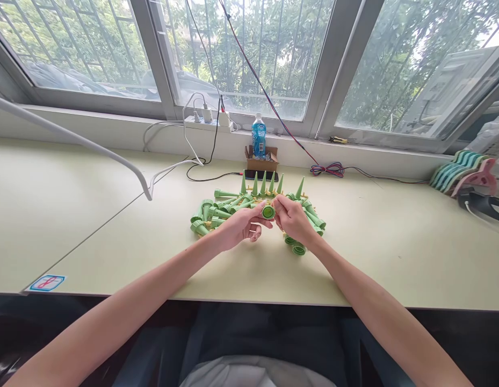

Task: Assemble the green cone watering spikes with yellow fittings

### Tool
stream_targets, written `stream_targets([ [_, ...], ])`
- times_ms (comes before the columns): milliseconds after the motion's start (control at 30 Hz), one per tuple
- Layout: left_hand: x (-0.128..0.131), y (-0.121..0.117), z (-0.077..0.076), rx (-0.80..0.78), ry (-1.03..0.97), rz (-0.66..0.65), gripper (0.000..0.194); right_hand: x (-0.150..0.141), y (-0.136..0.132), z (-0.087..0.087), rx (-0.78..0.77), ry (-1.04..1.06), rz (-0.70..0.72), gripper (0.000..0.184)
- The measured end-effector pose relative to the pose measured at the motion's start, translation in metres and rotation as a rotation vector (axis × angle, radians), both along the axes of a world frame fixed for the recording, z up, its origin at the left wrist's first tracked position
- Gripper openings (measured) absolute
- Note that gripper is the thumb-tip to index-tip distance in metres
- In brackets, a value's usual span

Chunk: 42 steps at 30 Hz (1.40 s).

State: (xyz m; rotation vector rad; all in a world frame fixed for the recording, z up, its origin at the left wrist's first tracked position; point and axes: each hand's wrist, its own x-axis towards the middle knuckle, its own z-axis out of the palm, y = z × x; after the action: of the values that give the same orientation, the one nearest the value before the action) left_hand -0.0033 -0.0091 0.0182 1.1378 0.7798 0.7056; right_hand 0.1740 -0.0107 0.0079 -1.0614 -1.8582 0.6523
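Note:
My left hand [246,226] grips a green plastic watering spike [268,212] between thumb and fingers, its round open end turned toward me. Close against its right side, my right hand [291,215] is closed in a pinch; whatever those fingers hold is hidden. Behind both hands, several matching spikes [263,184] stand upright in a row with small yellow parts at their bases. More green spikes [219,212] lie heaped on the left, and others [298,250] lie beside and under my right wrist, some with open ends facing me.
A blue-labelled bottle [259,137] stands in a small cardboard box [262,163], behind a dark phone [257,175] on a cable. A coiled red-and-black wire [327,169] lies right of it. Hangers [458,172] are stacked far right; a white tube [92,140] crosses the left.

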Motion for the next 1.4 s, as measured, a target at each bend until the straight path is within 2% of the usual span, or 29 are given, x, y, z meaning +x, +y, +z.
stream_targets([
  [300,-0.002,0.0,-0.004,0.303,0.064,0.004,0.037,0.001,0.001,-0.001,0.001,-0.009,0.003,0.036],
  [433,-0.002,-0.002,-0.002,0.458,0.157,0.026,0.033,0.001,0.001,0.0,0.001,-0.031,0.009,0.036],
  [833,0.001,-0.002,-0.008,0.847,0.434,0.188,0.019,0.001,0.003,-0.003,-0.007,-0.042,-0.019,0.029],
  [967,0.002,0.002,-0.014,0.997,0.473,0.262,0.016,0.001,0.003,-0.003,-0.017,-0.046,-0.024,0.029],
  [1100,0.001,0.004,-0.019,1.126,0.492,0.279,0.011,0.0,0.003,-0.001,-0.019,-0.054,-0.04,0.031],
  [1233,0.001,0.005,-0.02,1.188,0.479,0.261,0.01,0.0,0.003,0.0,-0.034,-0.056,-0.043,0.031],
  [1400,0.003,0.005,-0.017,1.106,0.494,0.289,0.018,-0.001,0.003,-0.003,-0.049,-0.013,-0.063,0.03],
])
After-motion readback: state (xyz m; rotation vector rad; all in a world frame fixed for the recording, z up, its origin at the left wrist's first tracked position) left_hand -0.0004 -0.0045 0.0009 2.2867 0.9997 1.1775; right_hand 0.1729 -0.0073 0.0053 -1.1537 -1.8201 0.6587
